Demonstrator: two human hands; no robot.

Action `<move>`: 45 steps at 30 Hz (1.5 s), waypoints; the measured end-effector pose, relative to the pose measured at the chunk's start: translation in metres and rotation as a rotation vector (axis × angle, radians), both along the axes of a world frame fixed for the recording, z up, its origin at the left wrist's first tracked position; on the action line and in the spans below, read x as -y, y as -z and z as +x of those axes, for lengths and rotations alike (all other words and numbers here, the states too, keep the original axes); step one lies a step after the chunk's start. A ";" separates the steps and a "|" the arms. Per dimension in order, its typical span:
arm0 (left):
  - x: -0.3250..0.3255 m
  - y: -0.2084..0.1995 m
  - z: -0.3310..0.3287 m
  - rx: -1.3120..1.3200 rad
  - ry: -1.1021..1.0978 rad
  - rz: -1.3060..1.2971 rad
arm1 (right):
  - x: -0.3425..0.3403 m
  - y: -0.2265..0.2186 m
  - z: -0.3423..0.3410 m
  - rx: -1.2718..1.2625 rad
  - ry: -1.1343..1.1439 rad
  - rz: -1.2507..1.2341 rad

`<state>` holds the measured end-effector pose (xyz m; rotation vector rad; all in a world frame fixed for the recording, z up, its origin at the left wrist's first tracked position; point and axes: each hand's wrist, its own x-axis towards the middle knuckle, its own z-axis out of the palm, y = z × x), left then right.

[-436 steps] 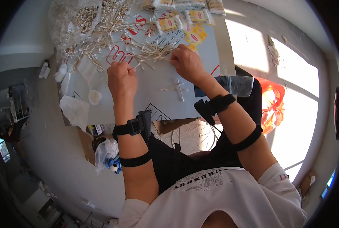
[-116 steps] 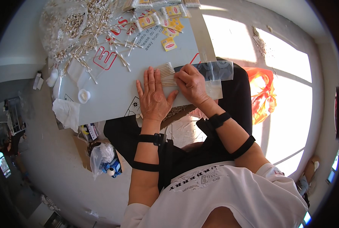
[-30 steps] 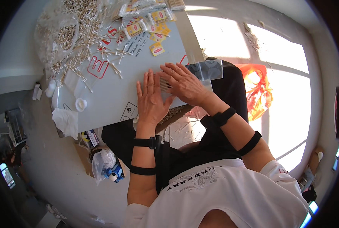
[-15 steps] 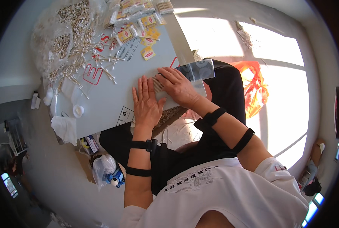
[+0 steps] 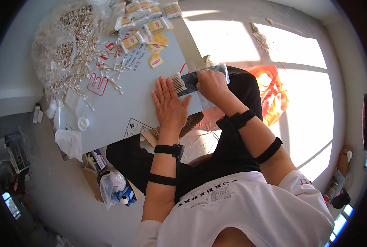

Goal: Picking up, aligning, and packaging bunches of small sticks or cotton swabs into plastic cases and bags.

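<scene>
My left hand (image 5: pixel 170 105) lies flat on the grey board (image 5: pixel 138 103), fingers stretched out along the near left side of a neat row of cotton swabs (image 5: pixel 178 83). The swabs' white tips point right, against a shiny dark plastic strip (image 5: pixel 222 71). My right hand (image 5: pixel 213 87) is closed over this strip, its fingers curled at the swabs' right. Exactly how the fingertips grip the strip is hidden. Clear film shows around the strip near the board's edge.
A large clear bag of loose swabs (image 5: pixel 82 24) spills across the far left. Filled swab packets (image 5: pixel 156 25) and yellow labels (image 5: pixel 155 60) lie beyond my hands. A white tissue (image 5: pixel 69 140) hangs over the left corner. An orange plastic bag (image 5: pixel 270 94) sits on the floor.
My right hand has moved right off the swabs and curled closed over the dark strip. My left hand has shifted slightly right. The swabs' tips are now uncovered.
</scene>
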<state>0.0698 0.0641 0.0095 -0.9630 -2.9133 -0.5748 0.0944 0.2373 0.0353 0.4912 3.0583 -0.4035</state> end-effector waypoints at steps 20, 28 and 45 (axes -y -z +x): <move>-0.035 -0.006 0.007 0.030 0.144 -0.033 | -0.018 0.007 0.011 -0.264 0.064 -0.400; -0.057 0.006 0.020 0.019 0.076 -0.018 | -0.014 0.009 0.008 -0.263 0.038 -0.354; -0.077 0.006 0.010 0.408 -0.039 0.895 | -0.019 0.063 0.035 -0.571 0.698 -1.873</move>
